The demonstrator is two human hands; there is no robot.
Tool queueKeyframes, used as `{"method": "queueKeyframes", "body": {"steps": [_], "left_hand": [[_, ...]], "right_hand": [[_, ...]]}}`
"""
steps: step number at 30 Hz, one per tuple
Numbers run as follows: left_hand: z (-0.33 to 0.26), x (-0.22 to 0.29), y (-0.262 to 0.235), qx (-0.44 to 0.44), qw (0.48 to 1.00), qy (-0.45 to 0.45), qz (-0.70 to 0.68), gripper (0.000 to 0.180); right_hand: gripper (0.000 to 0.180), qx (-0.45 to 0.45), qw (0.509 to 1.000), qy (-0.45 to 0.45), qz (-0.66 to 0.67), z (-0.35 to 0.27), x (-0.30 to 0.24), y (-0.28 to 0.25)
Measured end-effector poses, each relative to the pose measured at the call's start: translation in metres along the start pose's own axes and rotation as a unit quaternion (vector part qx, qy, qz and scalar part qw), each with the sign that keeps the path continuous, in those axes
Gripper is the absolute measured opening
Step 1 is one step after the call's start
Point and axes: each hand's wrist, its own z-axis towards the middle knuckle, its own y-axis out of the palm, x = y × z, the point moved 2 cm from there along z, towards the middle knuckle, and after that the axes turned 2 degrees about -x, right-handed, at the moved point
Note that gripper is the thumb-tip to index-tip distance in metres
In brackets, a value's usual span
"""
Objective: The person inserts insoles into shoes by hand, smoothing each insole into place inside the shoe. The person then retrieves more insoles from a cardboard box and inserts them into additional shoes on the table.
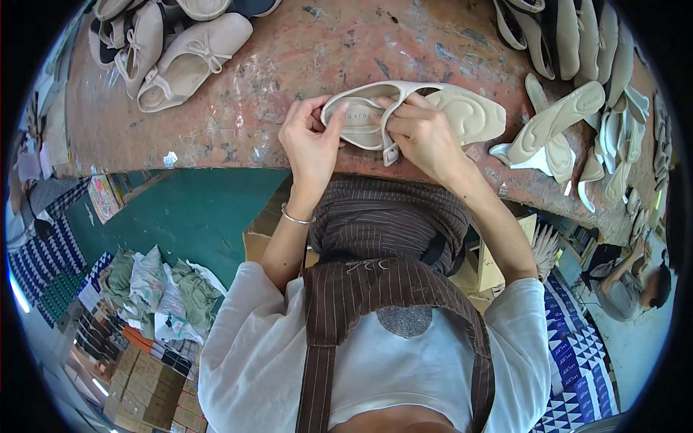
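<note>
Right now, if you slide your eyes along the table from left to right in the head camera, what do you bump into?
Pile of beige shoes → left hand → shoe with a strap → right hand → loose cream insoles → stacked insoles.

Worn reddish workbench (303, 50) above teal panel (195, 209).

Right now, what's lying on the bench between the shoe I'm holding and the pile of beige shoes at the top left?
Nothing: in the head view, only bare, paint-stained bench top lies between the held shoe and the beige shoes.

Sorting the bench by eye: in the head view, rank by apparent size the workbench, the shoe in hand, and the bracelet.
1. Workbench
2. Shoe, held by both hands
3. Bracelet, smallest
</note>
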Motion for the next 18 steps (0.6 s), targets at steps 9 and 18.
{"method": "queueKeyframes", "body": {"steps": [9, 18], "left_hand": [[0.011, 0.0, 0.003, 0.002, 0.997, -0.039, -0.069, 0.006], [0.014, 0.011, -0.002, -0.045, 0.998, -0.045, -0.012, 0.009]], "right_hand": [[0.048, -0.162, 0.977, -0.091, -0.106, 0.002, -0.019, -0.002], [0.026, -0.051, 0.971, 0.021, -0.235, -0.025, -0.02, -0.017]]}}
